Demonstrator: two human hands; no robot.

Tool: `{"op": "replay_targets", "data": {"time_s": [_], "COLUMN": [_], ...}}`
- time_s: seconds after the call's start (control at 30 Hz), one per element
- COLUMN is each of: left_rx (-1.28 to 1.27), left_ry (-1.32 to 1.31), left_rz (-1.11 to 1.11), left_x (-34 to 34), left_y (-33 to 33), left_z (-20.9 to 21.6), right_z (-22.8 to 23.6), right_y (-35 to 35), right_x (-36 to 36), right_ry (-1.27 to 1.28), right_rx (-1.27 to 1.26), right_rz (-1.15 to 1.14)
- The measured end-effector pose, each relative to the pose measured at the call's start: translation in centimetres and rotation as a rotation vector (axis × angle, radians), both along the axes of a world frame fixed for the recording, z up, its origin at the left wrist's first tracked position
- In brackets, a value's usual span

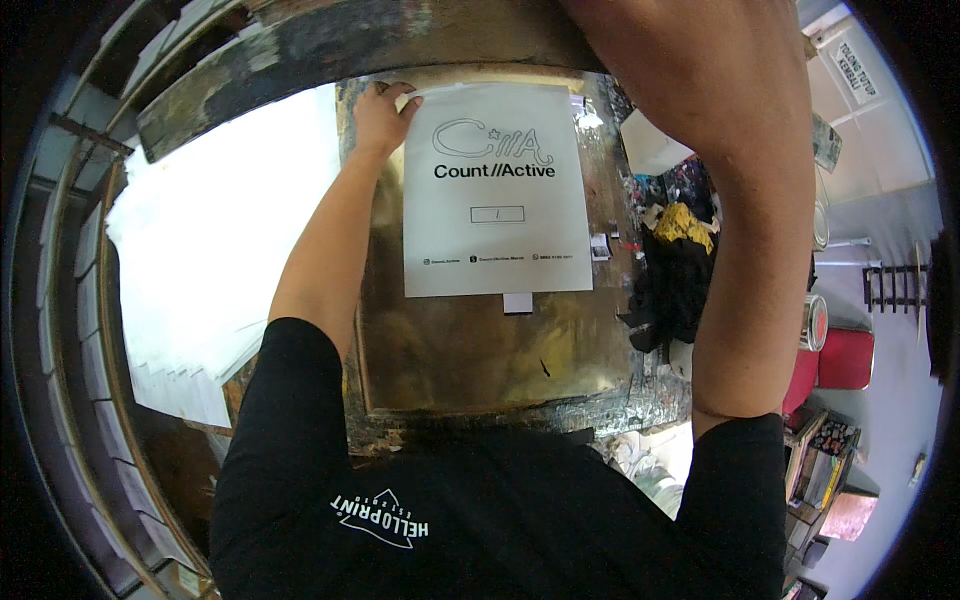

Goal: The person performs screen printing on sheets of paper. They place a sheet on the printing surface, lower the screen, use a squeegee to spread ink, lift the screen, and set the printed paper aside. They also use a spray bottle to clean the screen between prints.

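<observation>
A white sheet of paper [500,235] with black outlined and solid lettering lies flat on a brown, stained board [460,350]. At the sheet's far left corner is my left hand [383,118], thumb and fingers closed on the paper's edge. My right forearm [750,250] rises along the right side and passes beyond the upper edge, so the right hand is out of sight. Small paper tabs, such as a white tab [517,303], sit around the sheet on the board.
A fanned stack of large white sheets [220,250] lies to the left. Across the far side runs a paint-stained dark beam [330,50]. At right are a crumpled yellow cloth [683,226], black cloth [670,285] and a tin [815,322]. Racks [60,250] stand far left.
</observation>
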State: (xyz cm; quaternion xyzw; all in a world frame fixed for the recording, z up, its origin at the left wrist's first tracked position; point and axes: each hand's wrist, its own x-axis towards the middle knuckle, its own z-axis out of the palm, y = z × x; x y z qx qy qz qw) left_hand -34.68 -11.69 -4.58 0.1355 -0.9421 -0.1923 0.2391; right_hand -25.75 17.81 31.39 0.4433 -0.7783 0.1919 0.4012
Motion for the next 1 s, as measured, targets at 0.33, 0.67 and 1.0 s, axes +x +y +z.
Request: {"op": "replay_targets", "data": {"time_s": [0.33,0.67,1.0], "left_rx": [0.370,0.777,0.465], "left_ry": [0.182,0.583,0.762], "left_rz": [-0.028,0.512,0.868], "left_x": [4.5,33.5,52.1], "left_y": [-8.8,-11.4,-18.3], "left_z": [1.8,5.9,6.5], "right_z": [0.6,-1.3,-2.1], "right_y": [-0.8,0.5,0.7], "right_x": [-2.1,0.0,0.6], "right_ry": [-0.280,-0.132,-0.127], "right_rx": [0.143,0.090,0.175], "right_rz": [-0.086,-0.070,-0.182]}}
